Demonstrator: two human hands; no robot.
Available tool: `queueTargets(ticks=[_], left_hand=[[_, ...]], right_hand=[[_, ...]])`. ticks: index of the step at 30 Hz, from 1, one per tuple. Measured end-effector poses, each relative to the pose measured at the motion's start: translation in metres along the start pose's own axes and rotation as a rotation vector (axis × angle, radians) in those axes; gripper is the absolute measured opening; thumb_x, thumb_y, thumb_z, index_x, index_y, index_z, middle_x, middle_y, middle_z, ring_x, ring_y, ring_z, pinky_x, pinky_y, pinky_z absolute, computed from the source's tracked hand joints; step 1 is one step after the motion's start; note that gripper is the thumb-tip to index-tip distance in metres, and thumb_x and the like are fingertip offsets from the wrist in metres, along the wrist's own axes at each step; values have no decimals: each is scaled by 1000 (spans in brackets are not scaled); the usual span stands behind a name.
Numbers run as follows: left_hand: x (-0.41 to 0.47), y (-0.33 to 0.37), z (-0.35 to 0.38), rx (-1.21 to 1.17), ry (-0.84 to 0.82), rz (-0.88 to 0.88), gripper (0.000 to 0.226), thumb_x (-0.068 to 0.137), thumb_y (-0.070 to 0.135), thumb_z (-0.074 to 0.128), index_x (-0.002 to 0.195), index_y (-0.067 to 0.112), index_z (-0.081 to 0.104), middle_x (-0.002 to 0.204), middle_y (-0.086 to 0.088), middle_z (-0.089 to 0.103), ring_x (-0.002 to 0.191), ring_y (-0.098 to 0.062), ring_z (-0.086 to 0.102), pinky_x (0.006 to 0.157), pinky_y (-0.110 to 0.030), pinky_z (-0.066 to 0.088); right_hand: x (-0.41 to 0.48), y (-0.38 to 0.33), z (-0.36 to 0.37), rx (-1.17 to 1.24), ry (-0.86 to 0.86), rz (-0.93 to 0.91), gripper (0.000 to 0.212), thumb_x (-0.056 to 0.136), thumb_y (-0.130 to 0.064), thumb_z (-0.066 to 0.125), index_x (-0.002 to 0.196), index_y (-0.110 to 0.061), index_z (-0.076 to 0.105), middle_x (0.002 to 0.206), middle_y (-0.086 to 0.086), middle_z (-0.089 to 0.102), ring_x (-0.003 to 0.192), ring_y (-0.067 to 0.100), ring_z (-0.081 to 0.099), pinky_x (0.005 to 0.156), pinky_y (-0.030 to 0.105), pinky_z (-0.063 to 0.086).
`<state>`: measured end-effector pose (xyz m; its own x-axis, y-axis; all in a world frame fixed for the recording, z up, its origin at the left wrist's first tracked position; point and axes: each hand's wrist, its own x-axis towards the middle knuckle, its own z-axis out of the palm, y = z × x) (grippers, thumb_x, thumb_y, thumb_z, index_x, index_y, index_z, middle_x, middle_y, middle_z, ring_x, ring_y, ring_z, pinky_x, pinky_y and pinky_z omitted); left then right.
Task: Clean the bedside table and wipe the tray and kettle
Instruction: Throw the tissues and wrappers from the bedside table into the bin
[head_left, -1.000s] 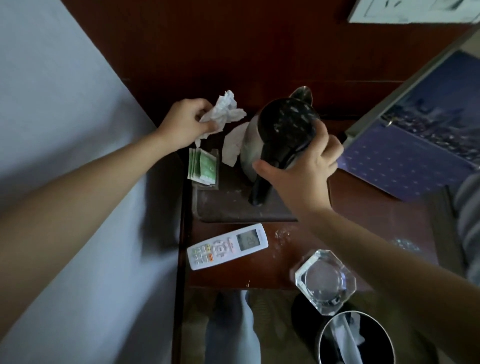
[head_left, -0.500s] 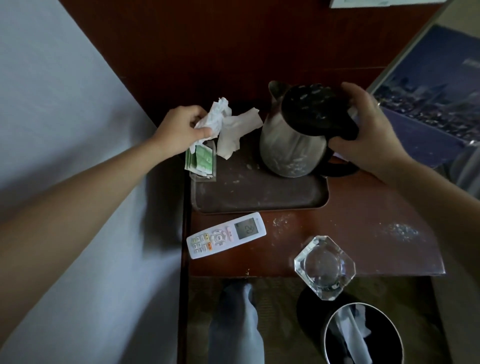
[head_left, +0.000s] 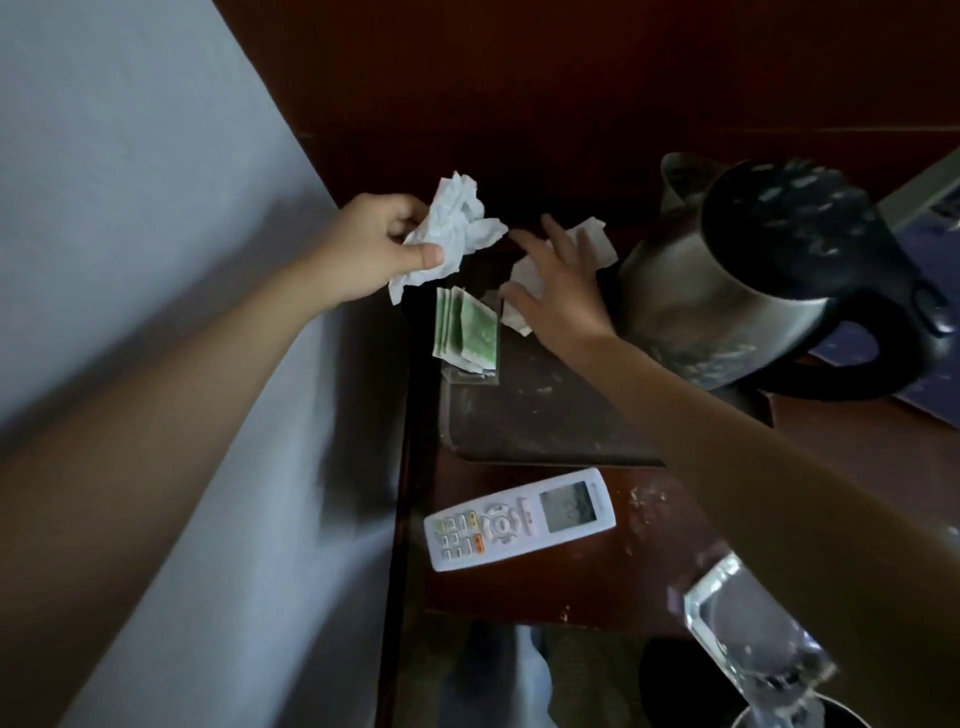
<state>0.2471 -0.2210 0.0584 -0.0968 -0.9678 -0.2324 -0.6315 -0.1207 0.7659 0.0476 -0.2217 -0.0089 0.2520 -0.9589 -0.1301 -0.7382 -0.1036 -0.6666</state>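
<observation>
A steel kettle (head_left: 727, 291) with a black lid and handle stands at the right end of the dark tray (head_left: 530, 426) on the wooden bedside table (head_left: 649, 571). My left hand (head_left: 374, 249) is shut on a crumpled white tissue (head_left: 457, 228) above the tray's far left corner. My right hand (head_left: 556, 291) lies with fingers spread on a second white tissue (head_left: 592, 244) at the back of the tray, left of the kettle. White specks dust the tray, the kettle and the tabletop.
Green sachets (head_left: 467, 332) lie at the tray's left edge. A white remote (head_left: 519, 519) lies in front of the tray, a glass ashtray (head_left: 748, 644) sits at the front right corner. A bin rim (head_left: 779, 714) shows below. A bed (head_left: 156, 260) borders the left.
My right hand let go of the kettle, now standing at the tray's right end, and moved left onto the loose tissue. The left hand stays gripping its crumpled tissue.
</observation>
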Motion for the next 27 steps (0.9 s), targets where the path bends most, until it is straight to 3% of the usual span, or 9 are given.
queueTargets(ticks=[3,6,8,11,16,20,24,27], left_hand=[[1,-7,5,-25,11,-7,24,85,8,66,108,14,60,101,1,64,88,-7,62,80,-24,49],[-1,-8,7,-49,24,-16,20,86,8,66,102,16,59,93,8,64,84,0,60,76,-18,49],[-2,-7,8,-32,23,-14,20,86,7,65,103,14,59,88,12,63,74,8,60,69,-9,48],[-7,-4,8,-28,17,-9,22,85,5,66,105,13,58,87,13,62,67,16,60,66,-5,47],[-22,10,9,-31,33,-6,27,85,5,65,111,8,59,94,7,63,70,17,61,70,-7,49],[-48,29,20,-39,22,-2,25,85,2,64,106,11,55,89,12,61,67,17,60,65,-5,48],[-89,57,47,-26,-18,-6,28,83,4,67,107,15,56,91,14,62,71,14,62,71,-11,51],[-133,83,79,-35,-60,-10,35,82,4,68,110,21,54,90,12,65,73,4,65,72,-16,52]], right_hand=[[12,15,12,-212,-31,62,57,92,-26,53,143,-32,29,158,1,3,141,41,-9,115,50,5],[8,23,19,-140,-32,-18,41,88,-16,59,128,-19,53,153,7,22,141,32,9,115,40,14],[5,25,21,-58,43,-12,19,86,-6,58,104,-8,64,130,13,48,123,31,35,102,34,31],[-2,28,20,-62,64,-9,15,84,2,49,86,-6,62,96,14,59,98,31,50,79,33,40],[-41,22,7,103,92,-47,25,77,11,49,93,-5,60,87,13,62,81,26,56,71,34,45],[-87,17,-25,238,122,-29,30,76,11,58,99,-8,65,81,3,59,72,10,52,64,8,40],[-139,21,-61,322,118,-59,29,74,10,61,93,-11,67,72,-11,55,66,-7,51,66,6,40],[-191,32,-89,338,84,-76,23,75,9,63,88,-9,68,76,-15,56,67,-10,52,66,6,41]])
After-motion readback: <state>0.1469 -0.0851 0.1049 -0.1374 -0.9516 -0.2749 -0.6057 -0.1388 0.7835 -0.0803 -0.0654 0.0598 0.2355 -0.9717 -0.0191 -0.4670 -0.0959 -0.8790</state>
